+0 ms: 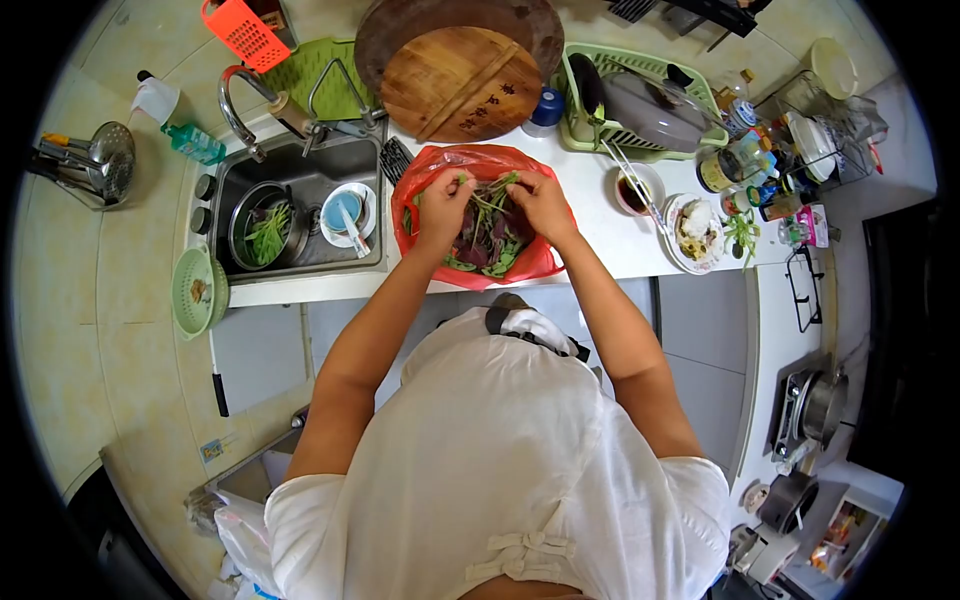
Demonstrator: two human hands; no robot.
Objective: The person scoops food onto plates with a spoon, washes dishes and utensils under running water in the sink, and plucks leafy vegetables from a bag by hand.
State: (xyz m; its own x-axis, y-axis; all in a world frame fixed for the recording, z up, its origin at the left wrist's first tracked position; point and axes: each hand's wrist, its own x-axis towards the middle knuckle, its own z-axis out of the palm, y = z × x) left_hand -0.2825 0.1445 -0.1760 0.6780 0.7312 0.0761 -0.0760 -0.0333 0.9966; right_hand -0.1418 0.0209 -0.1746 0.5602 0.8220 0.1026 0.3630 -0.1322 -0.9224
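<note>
Leafy greens lie, in the head view, under both hands in a red plastic bag; the left hand and right hand each pinch stems, best done lightly, low over the bag. Beyond them, a round wooden board bears dark characters too small to read.

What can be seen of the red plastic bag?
The red plastic bag looks thin, glossy and crinkled. It lies on the white countertop, right of the sink, its near side at the counter's front edge. Its mouth is spread wide, facing up, showing green and purple leafy greens inside. The left hand and right hand are over the opening, fingers pinched on greens; whether they touch the plastic is unclear. Its underside is hidden.
</note>
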